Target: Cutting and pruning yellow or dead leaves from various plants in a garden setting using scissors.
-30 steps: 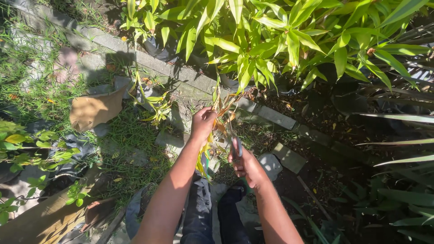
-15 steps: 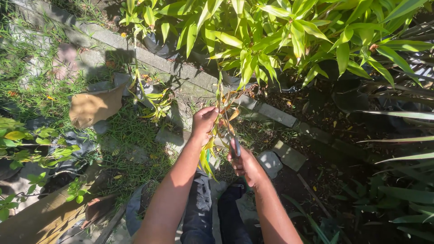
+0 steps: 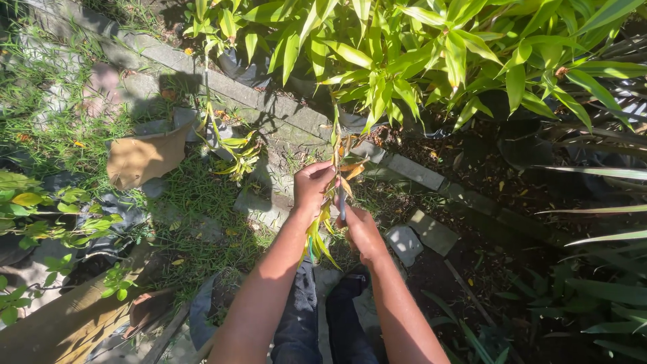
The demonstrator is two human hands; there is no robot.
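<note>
1. Stem cutting [image 3: 335, 168] is running almost straight along the 12-to-6 line at the middle of the head view, its upper tip pointing toward the leafy green shrub [image 3: 431, 54] at 12 o'clock and its lower yellow-green leaves [image 3: 317, 239] drooping toward 6 o'clock, above the person's dark trouser legs [image 3: 317, 317].

2. Left hand [image 3: 311, 185] is closing around the cutting partway up, fingers wrapped over it from the 9 o'clock side; the grip looks full, with the dry orange-brown leaves [image 3: 352, 168] sticking out just above the knuckles toward 1 o'clock.

3. Right hand [image 3: 362, 229] is sitting just below and toward 4 o'clock of the left hand, curled around a thin pale thing [image 3: 342, 202] that is standing upright beside the cutting. Whether that is a blade, a tool or a bare piece of stem I cannot tell; the fingers are closing on it rather than spreading.

4. Both hands are lying nearly touching along the cutting's long axis, the left hand being the higher and the nearer to the dry leaves.

5. Stone edging [image 3: 269, 108] is crossing diagonally behind the hands from 10 o'clock toward 4 o'clock, with grass [image 3: 195, 195] at 9 o'clock and dark soil [image 3: 485, 175] at 3 o'clock.
</note>
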